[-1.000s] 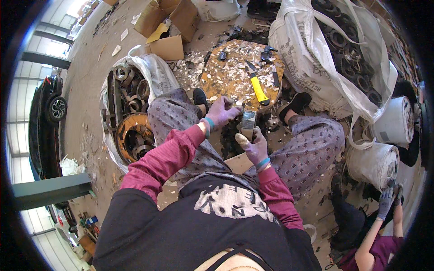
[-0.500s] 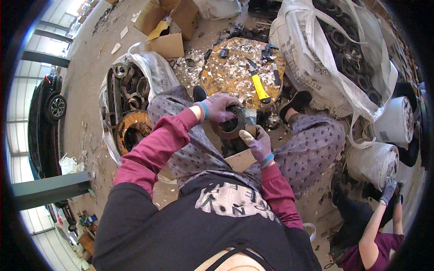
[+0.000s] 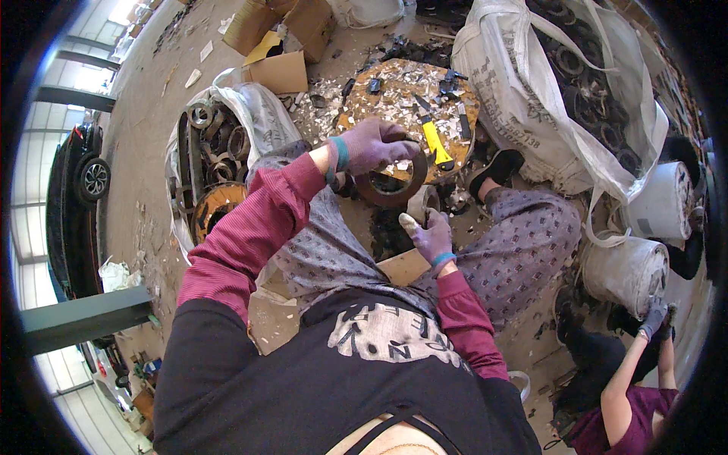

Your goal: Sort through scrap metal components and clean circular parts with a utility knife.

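My left hand (image 3: pixel 370 146), in a purple work glove, grips the top of a dark round ring (image 3: pixel 396 199) that hangs tilted between my knees. Lower and to the right, my gloved right hand (image 3: pixel 434 236) has its fingers closed around a small greyish ring-like piece (image 3: pixel 415 206); its exact kind is unclear. The two pieces are close together, and I cannot tell whether they touch. Beyond them is a round, worn yellow-brown work surface (image 3: pixel 364 125) strewn with pale flakes. On it lies a yellow-handled knife (image 3: pixel 434 140) among black scraps (image 3: pixel 453 82).
A white sack (image 3: pixel 262 114) of dark rings is at my left, with an open cardboard box (image 3: pixel 277 76) behind it. A large white bag (image 3: pixel 500 91) holds more rings at the right. Beside white buckets (image 3: pixel 618 273), another person's gloved hands (image 3: pixel 651 318) are at work.
My left hand has lifted slightly and turned the dark ring, so its opening shows more. The right hand's piece has separated from the ring's side and turned.
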`<state>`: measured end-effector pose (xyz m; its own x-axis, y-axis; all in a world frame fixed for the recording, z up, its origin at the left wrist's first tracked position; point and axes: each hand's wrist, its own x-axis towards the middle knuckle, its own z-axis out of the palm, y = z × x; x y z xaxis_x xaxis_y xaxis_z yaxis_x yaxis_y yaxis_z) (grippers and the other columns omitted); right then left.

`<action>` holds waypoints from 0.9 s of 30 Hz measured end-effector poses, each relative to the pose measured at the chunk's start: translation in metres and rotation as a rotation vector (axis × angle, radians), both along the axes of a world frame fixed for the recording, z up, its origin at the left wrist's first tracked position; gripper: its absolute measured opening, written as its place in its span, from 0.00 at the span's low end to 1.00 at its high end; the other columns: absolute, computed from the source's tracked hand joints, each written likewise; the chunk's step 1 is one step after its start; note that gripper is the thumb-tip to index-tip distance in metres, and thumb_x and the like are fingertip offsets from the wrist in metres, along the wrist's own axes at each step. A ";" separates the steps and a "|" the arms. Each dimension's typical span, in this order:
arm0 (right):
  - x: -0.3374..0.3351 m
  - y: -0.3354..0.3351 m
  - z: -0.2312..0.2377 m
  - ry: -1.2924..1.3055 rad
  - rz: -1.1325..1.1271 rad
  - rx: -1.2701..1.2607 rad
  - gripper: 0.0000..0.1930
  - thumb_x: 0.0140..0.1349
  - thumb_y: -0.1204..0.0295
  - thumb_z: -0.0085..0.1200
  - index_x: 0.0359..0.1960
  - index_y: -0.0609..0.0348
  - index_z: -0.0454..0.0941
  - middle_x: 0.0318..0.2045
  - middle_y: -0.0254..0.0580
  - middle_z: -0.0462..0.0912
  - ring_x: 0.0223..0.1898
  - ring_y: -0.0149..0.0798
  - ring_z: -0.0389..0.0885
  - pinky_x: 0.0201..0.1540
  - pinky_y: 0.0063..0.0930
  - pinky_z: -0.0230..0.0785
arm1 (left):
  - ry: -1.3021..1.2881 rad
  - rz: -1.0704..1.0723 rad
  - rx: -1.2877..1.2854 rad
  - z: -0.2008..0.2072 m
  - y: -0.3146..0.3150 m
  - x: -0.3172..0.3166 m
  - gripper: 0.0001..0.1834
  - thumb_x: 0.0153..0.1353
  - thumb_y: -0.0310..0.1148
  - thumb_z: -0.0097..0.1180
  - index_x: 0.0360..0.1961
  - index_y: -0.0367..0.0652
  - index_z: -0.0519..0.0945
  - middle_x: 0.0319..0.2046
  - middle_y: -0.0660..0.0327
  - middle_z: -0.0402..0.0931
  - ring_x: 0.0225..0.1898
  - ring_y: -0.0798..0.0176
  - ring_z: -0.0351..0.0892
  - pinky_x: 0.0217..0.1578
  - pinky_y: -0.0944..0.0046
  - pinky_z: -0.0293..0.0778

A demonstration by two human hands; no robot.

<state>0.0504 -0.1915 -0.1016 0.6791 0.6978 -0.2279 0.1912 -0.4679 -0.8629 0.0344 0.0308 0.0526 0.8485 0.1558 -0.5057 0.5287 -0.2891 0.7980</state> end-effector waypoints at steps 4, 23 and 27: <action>-0.009 0.004 -0.023 0.420 -0.145 0.201 0.24 0.52 0.52 0.63 0.38 0.64 0.79 0.33 0.48 0.82 0.35 0.40 0.77 0.43 0.31 0.69 | -0.134 0.068 0.213 -0.017 0.023 0.006 0.14 0.60 0.39 0.57 0.40 0.39 0.79 0.28 0.68 0.77 0.28 0.75 0.70 0.30 0.70 0.68; 0.003 0.009 -0.025 0.574 -0.270 0.293 0.20 0.62 0.56 0.55 0.45 0.60 0.74 0.37 0.32 0.81 0.34 0.23 0.74 0.36 0.18 0.65 | -0.449 0.167 0.575 -0.115 0.011 -0.033 0.15 0.52 0.31 0.59 0.42 0.43 0.78 0.28 0.57 0.78 0.30 0.56 0.78 0.34 0.61 0.73; 0.004 0.004 -0.027 0.470 -0.248 0.226 0.19 0.62 0.55 0.55 0.43 0.59 0.76 0.34 0.30 0.80 0.31 0.21 0.70 0.33 0.18 0.62 | 0.075 0.275 0.309 -0.121 0.010 -0.048 0.18 0.57 0.42 0.59 0.42 0.40 0.79 0.30 0.59 0.80 0.32 0.67 0.78 0.37 0.65 0.73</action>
